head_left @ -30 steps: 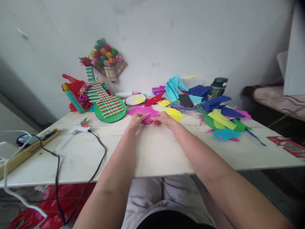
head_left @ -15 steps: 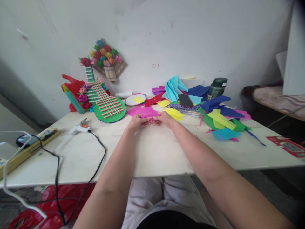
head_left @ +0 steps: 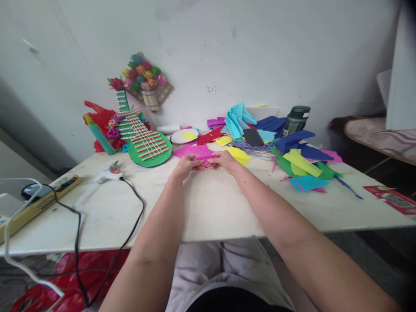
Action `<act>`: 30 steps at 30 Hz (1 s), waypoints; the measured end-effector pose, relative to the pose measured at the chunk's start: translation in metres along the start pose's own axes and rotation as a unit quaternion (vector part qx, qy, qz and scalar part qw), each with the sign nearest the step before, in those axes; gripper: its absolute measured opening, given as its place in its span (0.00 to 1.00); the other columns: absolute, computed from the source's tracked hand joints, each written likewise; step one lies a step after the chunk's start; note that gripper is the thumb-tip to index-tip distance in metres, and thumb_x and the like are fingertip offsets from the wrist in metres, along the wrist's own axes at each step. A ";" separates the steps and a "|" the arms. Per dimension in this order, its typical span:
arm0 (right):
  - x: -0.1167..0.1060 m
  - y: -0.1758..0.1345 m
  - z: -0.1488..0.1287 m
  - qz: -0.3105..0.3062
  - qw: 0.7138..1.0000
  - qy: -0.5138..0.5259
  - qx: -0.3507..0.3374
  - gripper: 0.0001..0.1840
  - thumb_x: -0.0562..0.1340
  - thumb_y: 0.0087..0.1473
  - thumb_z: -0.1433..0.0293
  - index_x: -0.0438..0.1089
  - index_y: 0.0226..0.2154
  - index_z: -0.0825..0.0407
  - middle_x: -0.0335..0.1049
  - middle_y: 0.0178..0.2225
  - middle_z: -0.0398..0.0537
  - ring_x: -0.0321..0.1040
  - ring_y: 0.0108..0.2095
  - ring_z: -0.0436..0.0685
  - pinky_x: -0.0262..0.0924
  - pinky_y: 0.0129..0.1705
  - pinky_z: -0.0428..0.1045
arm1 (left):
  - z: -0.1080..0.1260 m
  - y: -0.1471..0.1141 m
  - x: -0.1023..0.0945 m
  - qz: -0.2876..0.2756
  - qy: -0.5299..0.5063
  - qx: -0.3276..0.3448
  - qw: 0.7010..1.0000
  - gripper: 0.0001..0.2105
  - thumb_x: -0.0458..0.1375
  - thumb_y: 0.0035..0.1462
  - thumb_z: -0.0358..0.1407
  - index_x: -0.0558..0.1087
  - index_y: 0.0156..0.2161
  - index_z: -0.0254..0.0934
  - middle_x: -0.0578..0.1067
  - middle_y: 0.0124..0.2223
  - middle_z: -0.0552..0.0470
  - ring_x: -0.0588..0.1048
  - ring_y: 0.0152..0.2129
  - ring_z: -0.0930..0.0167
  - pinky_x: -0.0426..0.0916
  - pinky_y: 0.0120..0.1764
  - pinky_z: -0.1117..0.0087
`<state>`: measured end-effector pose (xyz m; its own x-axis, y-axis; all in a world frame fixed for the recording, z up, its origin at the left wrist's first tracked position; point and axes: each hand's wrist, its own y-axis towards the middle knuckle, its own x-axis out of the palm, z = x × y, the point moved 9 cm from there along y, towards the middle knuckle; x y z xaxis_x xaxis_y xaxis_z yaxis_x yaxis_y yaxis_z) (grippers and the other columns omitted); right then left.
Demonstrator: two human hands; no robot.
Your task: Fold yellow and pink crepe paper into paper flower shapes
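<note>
Between my two hands is a small piece of pink crepe paper (head_left: 205, 161), pinched at both sides. My left hand (head_left: 188, 166) grips its left end with thumb and fingers, and my right hand (head_left: 224, 161) grips its right end. The fingers partly cover the paper, so its exact shape is hidden. Just behind, a larger pink sheet (head_left: 185, 150) lies flat on the white table (head_left: 221, 208). Yellow paper (head_left: 239, 156) rests right behind my right hand.
At left stand a green paper guitar (head_left: 149, 149) with flowers, a glue gun (head_left: 108, 174) with a black cord, and a power strip (head_left: 61, 186). Coloured paper (head_left: 303, 164), a phone (head_left: 253, 137) and a dark green bottle (head_left: 296, 120) are at right. A flower basket craft (head_left: 147, 84) hangs behind.
My fingers have shifted slightly on the pink crepe paper, and a bit more of it shows between them. Everything else stays in place.
</note>
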<state>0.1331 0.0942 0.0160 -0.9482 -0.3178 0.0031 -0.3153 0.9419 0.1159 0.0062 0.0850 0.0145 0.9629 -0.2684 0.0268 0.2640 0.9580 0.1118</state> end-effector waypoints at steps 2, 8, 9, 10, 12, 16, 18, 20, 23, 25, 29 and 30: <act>0.001 0.000 0.000 -0.003 1.000 0.007 0.001 0.13 0.69 0.34 0.68 0.70 0.24 0.58 0.69 0.15 0.44 0.65 0.15 0.47 0.59 0.19 0.42 | -0.001 0.000 -0.001 0.001 -0.013 -0.004 1.000 0.16 0.68 0.34 0.36 0.71 0.29 0.30 0.76 0.25 0.49 0.75 0.20 0.70 0.69 0.27 0.71; 0.002 0.001 -0.002 -0.011 0.998 0.059 -0.014 0.14 0.70 0.32 0.70 0.71 0.27 0.58 0.70 0.16 0.43 0.65 0.15 0.47 0.59 0.19 0.42 | 0.006 -0.005 0.002 -0.010 -0.036 0.003 0.999 0.13 0.67 0.38 0.35 0.73 0.30 0.30 0.77 0.27 0.47 0.74 0.19 0.72 0.70 0.30 0.70; 0.002 0.001 -0.002 -0.012 0.998 0.064 -0.015 0.14 0.70 0.32 0.70 0.72 0.27 0.57 0.70 0.16 0.43 0.65 0.16 0.47 0.59 0.19 0.42 | 0.007 -0.006 0.003 -0.013 -0.038 0.006 0.999 0.12 0.66 0.38 0.34 0.74 0.30 0.30 0.77 0.27 0.47 0.74 0.20 0.72 0.70 0.30 0.70; 0.002 0.001 -0.002 -0.014 0.998 0.067 -0.015 0.15 0.70 0.32 0.70 0.72 0.28 0.57 0.71 0.17 0.44 0.65 0.16 0.47 0.59 0.19 0.42 | 0.009 -0.007 0.004 -0.018 -0.042 0.010 0.999 0.12 0.66 0.39 0.34 0.74 0.30 0.30 0.77 0.28 0.46 0.74 0.21 0.72 0.70 0.30 0.70; 0.001 0.002 -0.002 -0.016 0.997 0.074 -0.017 0.16 0.70 0.32 0.70 0.73 0.30 0.57 0.71 0.17 0.44 0.66 0.16 0.47 0.59 0.20 0.42 | 0.010 -0.008 0.006 -0.031 -0.054 0.016 0.998 0.11 0.65 0.40 0.33 0.74 0.31 0.29 0.78 0.29 0.45 0.75 0.22 0.71 0.70 0.31 0.70; 0.000 0.002 -0.003 -0.022 0.996 0.082 -0.030 0.16 0.69 0.33 0.71 0.73 0.31 0.57 0.71 0.17 0.44 0.66 0.17 0.48 0.60 0.21 0.43 | 0.009 -0.008 0.006 -0.046 -0.080 0.013 0.996 0.14 0.64 0.41 0.32 0.74 0.36 0.28 0.78 0.32 0.43 0.76 0.26 0.69 0.70 0.34 0.69; 0.000 0.003 -0.003 -0.025 0.996 0.082 -0.032 0.15 0.69 0.33 0.71 0.73 0.30 0.57 0.71 0.17 0.44 0.66 0.17 0.48 0.60 0.21 0.43 | 0.008 -0.008 0.006 -0.045 -0.084 0.008 0.995 0.14 0.64 0.40 0.31 0.74 0.36 0.28 0.78 0.31 0.44 0.76 0.25 0.69 0.70 0.33 0.70; 0.001 0.003 -0.003 -0.028 0.996 0.083 -0.032 0.15 0.69 0.33 0.71 0.73 0.30 0.57 0.71 0.17 0.44 0.66 0.17 0.48 0.60 0.21 0.43 | 0.009 -0.008 0.005 -0.039 -0.084 0.004 0.996 0.14 0.64 0.40 0.31 0.74 0.35 0.28 0.77 0.29 0.46 0.75 0.22 0.71 0.70 0.31 0.71; 0.002 0.001 -0.004 -0.032 0.995 0.087 -0.030 0.14 0.69 0.34 0.71 0.73 0.29 0.57 0.71 0.17 0.44 0.66 0.17 0.49 0.60 0.21 0.43 | 0.010 -0.009 0.005 -0.028 -0.087 0.000 0.996 0.12 0.64 0.39 0.30 0.74 0.34 0.29 0.77 0.26 0.49 0.73 0.18 0.74 0.69 0.28 0.72; 0.003 0.000 -0.006 -0.035 0.995 0.092 -0.029 0.13 0.68 0.35 0.72 0.72 0.29 0.57 0.71 0.17 0.44 0.66 0.18 0.49 0.59 0.21 0.43 | 0.010 -0.009 0.005 -0.029 -0.092 0.000 0.995 0.12 0.64 0.39 0.29 0.74 0.34 0.29 0.77 0.26 0.48 0.73 0.19 0.74 0.68 0.28 0.72; 0.002 -0.001 -0.007 -0.030 0.994 0.099 -0.024 0.10 0.67 0.34 0.74 0.71 0.27 0.57 0.71 0.17 0.44 0.66 0.17 0.49 0.60 0.21 0.44 | 0.010 -0.008 0.003 -0.028 -0.110 0.011 0.994 0.11 0.63 0.40 0.28 0.74 0.33 0.29 0.77 0.26 0.48 0.75 0.22 0.70 0.69 0.29 0.71; 0.002 -0.002 -0.007 -0.028 0.994 0.101 -0.023 0.10 0.66 0.34 0.74 0.71 0.26 0.57 0.70 0.17 0.44 0.66 0.17 0.49 0.60 0.22 0.44 | 0.009 -0.008 0.002 -0.027 -0.115 0.014 0.993 0.10 0.63 0.40 0.28 0.73 0.33 0.29 0.77 0.26 0.48 0.76 0.23 0.70 0.69 0.30 0.71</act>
<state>0.1317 0.0911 0.0230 -0.9003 -0.3894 0.1945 -0.3610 0.9176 0.1663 0.0059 0.0761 0.0231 0.9085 -0.3377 0.2462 0.3095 0.9395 0.1465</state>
